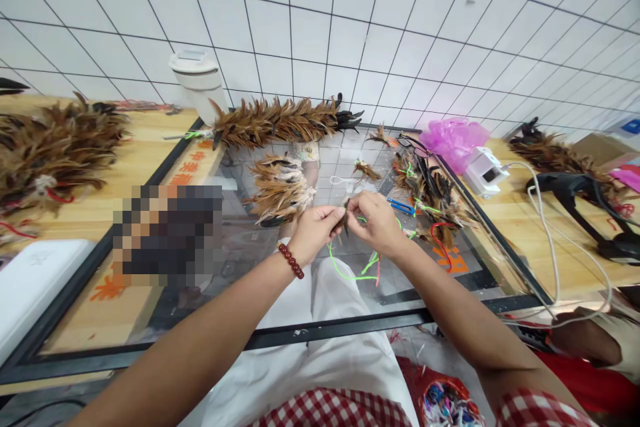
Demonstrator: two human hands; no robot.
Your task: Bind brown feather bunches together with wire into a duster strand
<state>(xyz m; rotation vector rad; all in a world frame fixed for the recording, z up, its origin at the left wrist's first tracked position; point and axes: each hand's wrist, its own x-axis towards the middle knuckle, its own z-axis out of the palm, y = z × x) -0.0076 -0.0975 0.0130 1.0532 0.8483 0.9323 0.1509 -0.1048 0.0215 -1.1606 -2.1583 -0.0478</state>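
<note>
Over the glass tabletop, my left hand, wearing a red bead bracelet, pinches a small dark feather. My right hand has its fingertips closed on the same feather, close beside the left. Neon green string trails beneath them. Just beyond my right hand lie blue thread snips. A fanned bundle of brown feathers rests past my left hand. Loose dark feathers are heaped to the right, and a small feather tuft lies between.
A long feather strand runs along the back beside a white bin. At right are a pink plastic bag, a white device with a cable, and a black headset-like frame. More feathers pile at left.
</note>
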